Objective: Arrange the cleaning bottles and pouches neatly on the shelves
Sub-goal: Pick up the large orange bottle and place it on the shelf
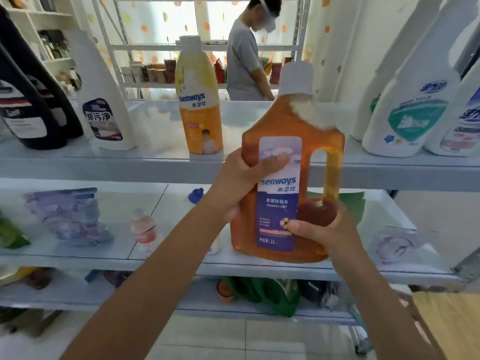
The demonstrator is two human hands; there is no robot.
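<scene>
An amber disinfectant bottle (283, 126) with a white cap and purple label is held upright in front of the shelves. My left hand (244, 178) grips its left side, thumb across the label. My right hand (319, 229) holds its lower right corner by the handle. On the upper shelf (155, 162) stand a yellow-and-white bottle (198, 100), a white bottle with a blue label (104, 105) and dark bottles (28, 105) at left. White bottles with teal labels (410, 110) stand at right. The middle shelf (166, 261) carries a purple pouch (70, 216), a small pink bottle (142, 227) and a pale pouch (394, 245).
A green pouch (10, 235) lies at the middle shelf's left end. Green and dark pouches (272, 294) lie on the bottom shelf. A person in a grey shirt (244, 61) stands behind the rack. A wooden surface (449, 323) shows at lower right.
</scene>
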